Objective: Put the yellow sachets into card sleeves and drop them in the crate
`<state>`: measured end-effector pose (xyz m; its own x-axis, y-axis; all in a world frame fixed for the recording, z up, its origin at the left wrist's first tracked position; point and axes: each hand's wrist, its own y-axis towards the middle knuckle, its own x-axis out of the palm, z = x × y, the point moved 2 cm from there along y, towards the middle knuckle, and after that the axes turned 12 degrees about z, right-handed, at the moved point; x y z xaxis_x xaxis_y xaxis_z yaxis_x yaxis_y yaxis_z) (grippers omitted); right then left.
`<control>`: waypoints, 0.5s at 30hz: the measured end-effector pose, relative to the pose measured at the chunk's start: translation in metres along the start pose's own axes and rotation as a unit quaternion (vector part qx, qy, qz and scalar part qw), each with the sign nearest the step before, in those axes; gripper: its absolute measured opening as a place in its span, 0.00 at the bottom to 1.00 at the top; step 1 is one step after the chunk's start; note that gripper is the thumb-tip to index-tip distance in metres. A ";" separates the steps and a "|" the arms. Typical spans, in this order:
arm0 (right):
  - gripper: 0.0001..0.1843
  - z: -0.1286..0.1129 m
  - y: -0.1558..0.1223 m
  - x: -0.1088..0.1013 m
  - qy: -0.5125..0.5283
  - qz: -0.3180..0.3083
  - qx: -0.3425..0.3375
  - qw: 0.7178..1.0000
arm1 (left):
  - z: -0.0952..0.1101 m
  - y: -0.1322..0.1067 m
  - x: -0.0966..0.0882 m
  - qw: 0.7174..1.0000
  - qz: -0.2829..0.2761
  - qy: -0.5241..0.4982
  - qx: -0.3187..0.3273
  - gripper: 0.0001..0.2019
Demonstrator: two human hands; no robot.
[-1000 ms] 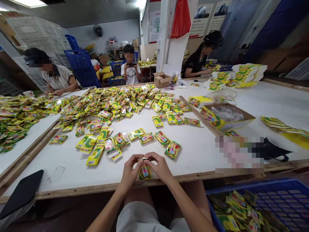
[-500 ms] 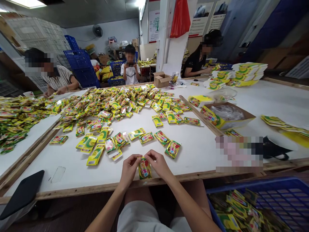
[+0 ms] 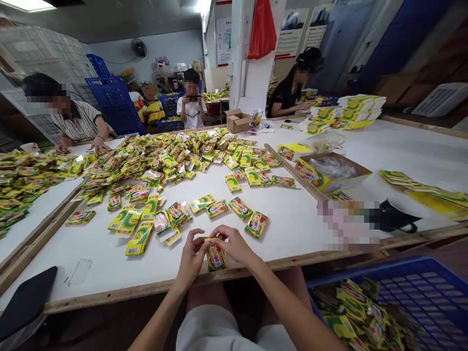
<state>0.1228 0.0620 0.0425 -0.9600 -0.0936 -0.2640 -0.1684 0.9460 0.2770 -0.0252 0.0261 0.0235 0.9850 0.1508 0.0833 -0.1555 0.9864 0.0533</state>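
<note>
Both of my hands pinch the top edge of one small yellow-and-green packet (image 3: 216, 256) just above the near edge of the white table (image 3: 300, 229). My left hand (image 3: 192, 257) grips its upper left corner, and my right hand (image 3: 234, 245) grips its upper right. The packet hangs upright between my fingers. Just beyond my hands lie several loose packets (image 3: 255, 224) of the same kind, and a big heap of packets (image 3: 164, 158) covers the middle of the table.
A blue crate (image 3: 409, 297) with several packets stands at my lower right. A dark flat object (image 3: 25, 300) lies at the table's left front corner. An open cardboard box (image 3: 331, 171) and stacked packs (image 3: 351, 113) sit to the right. Three other people sit around the far side.
The view has shifted slightly left and down. My hands still hold the same packet, with the fingers working along its top edge.
</note>
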 end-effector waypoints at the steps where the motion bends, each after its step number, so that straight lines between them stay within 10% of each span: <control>1: 0.03 0.001 0.003 0.000 -0.004 -0.019 -0.002 1.000 | 0.000 -0.001 0.000 1.000 0.000 0.004 0.005 0.14; 15: 0.03 0.009 -0.001 0.009 0.005 -0.041 0.029 0.999 | -0.003 0.002 -0.008 0.999 -0.033 0.028 -0.003 0.09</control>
<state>0.1160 0.0625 0.0314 -0.9458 -0.1743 -0.2738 -0.2334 0.9515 0.2004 -0.0336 0.0268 0.0203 0.9957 0.0891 0.0242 -0.0902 0.9946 0.0509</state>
